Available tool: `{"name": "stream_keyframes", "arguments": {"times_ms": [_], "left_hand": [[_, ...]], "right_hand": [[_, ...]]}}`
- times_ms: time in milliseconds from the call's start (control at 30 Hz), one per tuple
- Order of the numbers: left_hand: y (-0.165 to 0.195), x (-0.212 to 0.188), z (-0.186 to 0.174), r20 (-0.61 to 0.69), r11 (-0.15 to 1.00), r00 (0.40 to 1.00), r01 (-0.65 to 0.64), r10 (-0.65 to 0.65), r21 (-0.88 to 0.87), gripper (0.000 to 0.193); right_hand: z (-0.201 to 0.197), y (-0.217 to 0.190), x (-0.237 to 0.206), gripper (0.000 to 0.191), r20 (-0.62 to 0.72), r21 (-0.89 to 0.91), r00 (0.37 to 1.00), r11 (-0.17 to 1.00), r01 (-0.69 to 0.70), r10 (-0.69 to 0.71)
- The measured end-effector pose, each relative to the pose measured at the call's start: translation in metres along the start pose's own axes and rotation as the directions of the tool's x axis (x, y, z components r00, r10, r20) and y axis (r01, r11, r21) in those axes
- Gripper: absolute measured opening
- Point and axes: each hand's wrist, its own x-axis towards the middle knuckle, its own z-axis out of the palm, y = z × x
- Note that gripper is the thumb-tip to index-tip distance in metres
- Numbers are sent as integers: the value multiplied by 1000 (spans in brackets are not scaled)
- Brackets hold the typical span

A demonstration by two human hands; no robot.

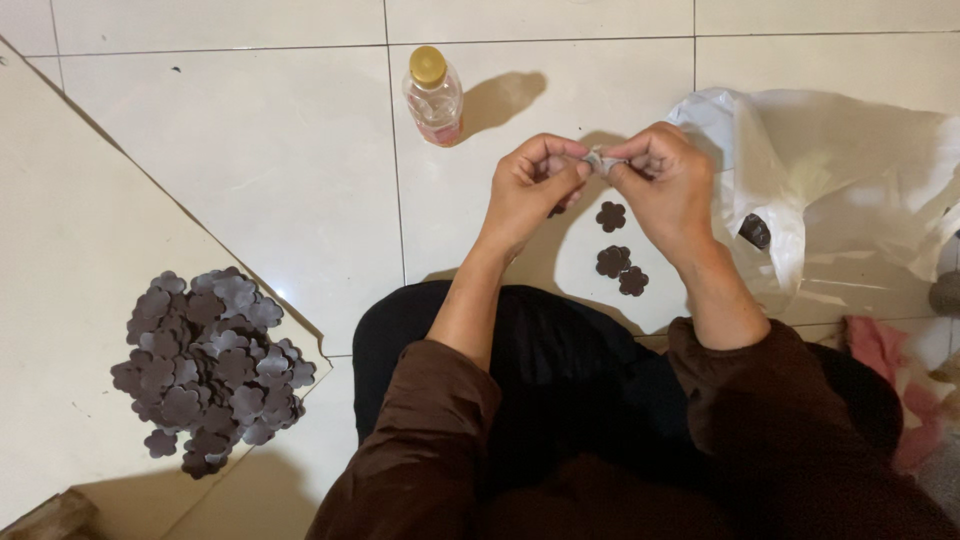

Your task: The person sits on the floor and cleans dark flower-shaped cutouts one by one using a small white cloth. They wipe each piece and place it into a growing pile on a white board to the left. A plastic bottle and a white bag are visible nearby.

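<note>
**Tiled floor, seated worker, brown flower cut-outs**

Surface: glossy white floor tiles point(250, 150) with dark grout lines. A pale board point(70, 300) lies at the left, bearing a heap of brown flower shapes point(205, 370).

Hands: left hand point(530, 190) and right hand point(665, 185) meet above the floor, fingertips of both pinching one small folded piece point(597, 160) between them.

Nearby: three loose flower shapes point(615, 250) lie on the tile under the hands; a small bottle with yellow cap point(433, 95) beyond; a white plastic bag point(820, 180) at the right; pink cloth point(885, 350) at the right edge.
</note>
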Motion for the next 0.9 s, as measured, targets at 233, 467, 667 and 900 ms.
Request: {"name": "stream_keyframes", "arguments": {"times_ms": [233, 467, 667, 900], "left_hand": [[-8, 1, -2, -46, 993, 994, -96, 99, 66, 8], [-4, -3, 2, -66, 971, 993, -86, 103, 221, 7], [1, -8, 3, 119, 874, 933, -359, 339, 326, 19], [11, -9, 4, -10, 974, 981, -192, 195, 117, 31]], "right_hand": [[-1, -7, 0, 9, 64, 8, 993, 995, -98, 98], [1, -12, -3, 24, 150, 49, 985, 996, 80, -86], [3, 7, 0, 22, 203, 321, 968, 923, -211, 151], [-5, 18, 4, 10, 274, 542, 873, 685, -487, 404]]}}
